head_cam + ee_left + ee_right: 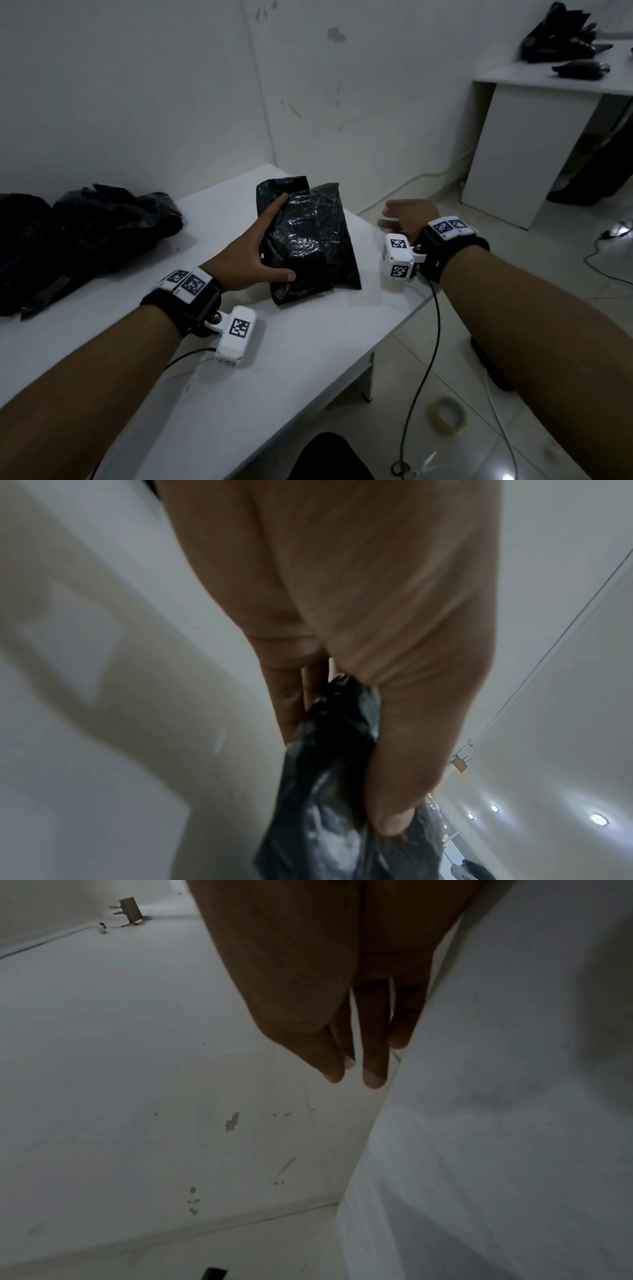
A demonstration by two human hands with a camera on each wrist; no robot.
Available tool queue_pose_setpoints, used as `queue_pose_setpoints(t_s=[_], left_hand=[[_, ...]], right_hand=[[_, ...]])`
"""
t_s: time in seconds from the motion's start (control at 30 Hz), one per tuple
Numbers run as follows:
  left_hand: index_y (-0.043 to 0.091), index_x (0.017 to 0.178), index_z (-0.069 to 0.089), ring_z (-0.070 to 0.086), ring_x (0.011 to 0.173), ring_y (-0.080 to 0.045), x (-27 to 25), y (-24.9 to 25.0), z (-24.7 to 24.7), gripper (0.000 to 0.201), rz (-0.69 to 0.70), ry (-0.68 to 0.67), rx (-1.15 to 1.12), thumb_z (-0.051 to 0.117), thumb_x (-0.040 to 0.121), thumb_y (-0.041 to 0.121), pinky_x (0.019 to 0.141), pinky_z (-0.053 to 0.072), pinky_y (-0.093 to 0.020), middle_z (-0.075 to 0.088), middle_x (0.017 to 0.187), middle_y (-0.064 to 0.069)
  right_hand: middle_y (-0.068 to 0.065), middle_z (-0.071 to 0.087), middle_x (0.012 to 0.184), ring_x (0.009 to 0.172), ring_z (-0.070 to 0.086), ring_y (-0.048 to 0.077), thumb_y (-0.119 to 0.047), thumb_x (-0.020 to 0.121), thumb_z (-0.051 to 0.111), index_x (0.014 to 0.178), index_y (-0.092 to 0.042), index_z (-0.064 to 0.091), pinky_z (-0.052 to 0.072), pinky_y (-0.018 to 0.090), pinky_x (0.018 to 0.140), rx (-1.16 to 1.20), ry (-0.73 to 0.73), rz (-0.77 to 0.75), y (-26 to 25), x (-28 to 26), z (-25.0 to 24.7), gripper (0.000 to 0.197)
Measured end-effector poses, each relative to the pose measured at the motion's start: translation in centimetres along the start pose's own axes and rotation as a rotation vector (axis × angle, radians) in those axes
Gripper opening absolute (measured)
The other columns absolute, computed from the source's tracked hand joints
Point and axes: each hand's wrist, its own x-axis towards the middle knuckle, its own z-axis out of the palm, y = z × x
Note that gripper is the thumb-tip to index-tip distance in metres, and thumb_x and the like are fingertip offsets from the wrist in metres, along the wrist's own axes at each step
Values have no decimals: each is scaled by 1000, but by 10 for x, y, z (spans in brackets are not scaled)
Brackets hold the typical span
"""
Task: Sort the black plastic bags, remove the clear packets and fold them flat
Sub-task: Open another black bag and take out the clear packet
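A shiny folded black plastic bag bundle sits near the right end of the white table. My left hand grips its left edge, thumb across the near corner and fingers over the far part. The left wrist view shows the thumb pressed on the black bag. My right hand hovers beyond the table's right edge, fingers straight and holding nothing; in the right wrist view its fingers hang beside the table edge. A loose pile of black bags lies at the far left.
A second white table at the far right carries more black bags. A roll of tape and cables lie on the tiled floor to the right. The wall runs close behind the table.
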Motion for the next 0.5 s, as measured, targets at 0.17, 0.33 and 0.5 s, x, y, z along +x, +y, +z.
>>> queue_pose_setpoints(t_s=[0.17,0.33,0.5], left_hand=[[34,159,4,35,137,13,-2,2,-1,123,7,3,-6,88,72,10,106,32,-7,26,153,28],[30,159,3,35,137,13,-4,4,-2,123,17,5,-13,87,73,6,106,32,-7,27,152,28],[29,159,3,36,137,13,-10,2,-5,123,18,8,-17,86,72,3,106,33,-7,27,152,27]], right_hand=[[5,74,87,74,72,16,-5,83,74,115,-8,72,53,24,63,-107,51,-115,1,-5,-1,33],[-4,75,109,83,73,17,-7,75,80,117,-18,73,60,35,86,-285,96,-224,-1,-9,2,44],[-7,74,113,99,71,16,-14,74,80,116,-24,74,54,36,99,-361,139,-313,-2,-16,9,43]])
